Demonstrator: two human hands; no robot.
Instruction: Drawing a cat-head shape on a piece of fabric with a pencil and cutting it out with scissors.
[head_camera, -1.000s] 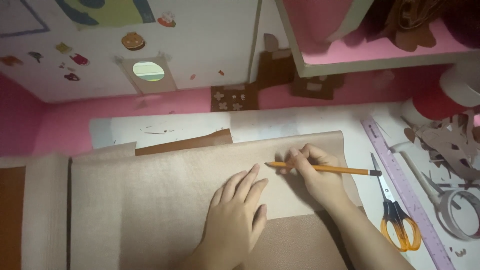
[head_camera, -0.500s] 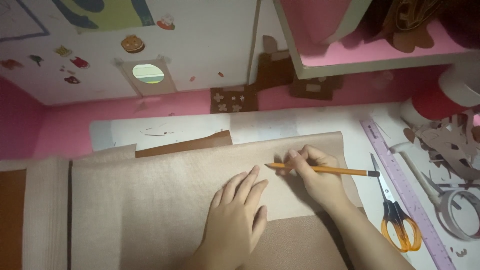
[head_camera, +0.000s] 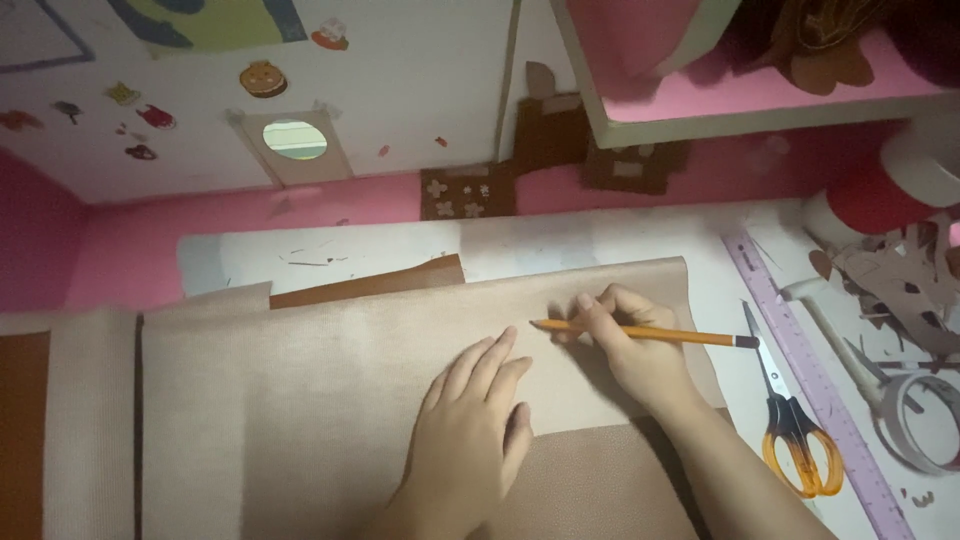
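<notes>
A wide beige sheet (head_camera: 330, 380) of paper or fabric lies flat across the table. My left hand (head_camera: 468, 430) rests on it, palm down with fingers apart, pressing it flat. Just to the right, my right hand (head_camera: 628, 345) grips a yellow pencil (head_camera: 690, 337) with a dark end; its tip touches the sheet near the upper right corner. A darker brown sheet (head_camera: 370, 283) peeks out from under the beige one at the far edge.
Orange-handled scissors (head_camera: 795, 430) and a purple ruler (head_camera: 805, 375) lie to the right. Tape rolls (head_camera: 920, 430), cut paper scraps (head_camera: 900, 285) and a red-and-white container (head_camera: 880, 190) crowd the right edge. A white wall with stickers (head_camera: 262, 80) and a pink shelf (head_camera: 760, 95) stand behind.
</notes>
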